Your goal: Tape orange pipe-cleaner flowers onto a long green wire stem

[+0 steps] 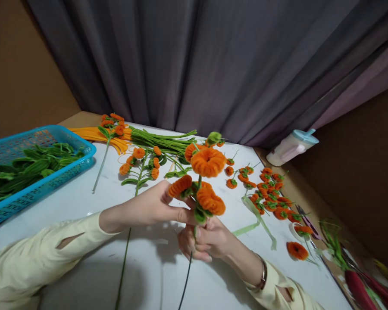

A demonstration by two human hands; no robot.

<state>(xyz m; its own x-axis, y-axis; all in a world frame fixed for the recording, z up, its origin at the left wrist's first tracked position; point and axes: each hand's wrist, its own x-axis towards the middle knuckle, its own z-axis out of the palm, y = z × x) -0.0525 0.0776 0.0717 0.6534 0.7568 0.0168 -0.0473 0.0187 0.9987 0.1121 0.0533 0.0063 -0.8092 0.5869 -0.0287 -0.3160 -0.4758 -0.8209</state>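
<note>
Upright in front of me is a spray of fuzzy orange pipe-cleaner flowers (208, 162), with green bits under the heads and a thin dark stem running down toward me. My left hand (155, 206) is closed on it just below the lower blooms; its thumb points inward and the other fingers are partly hidden behind the flowers. Lower down, my right hand (207, 241) has its fingers wrapped round the stem. Behind my left wrist lies a second orange spray (138, 172) with a long green stem, and a third spray (108, 129) rests farther back.
A blue basket (93, 153) of green fuzzy leaves stands at left. Orange and green pipe cleaners (161, 140) lie at the back. Loose orange heads (268, 193), pale green tape (257, 211), a white tumbler (289, 148) and red-handled cutters (358, 284) are on the right.
</note>
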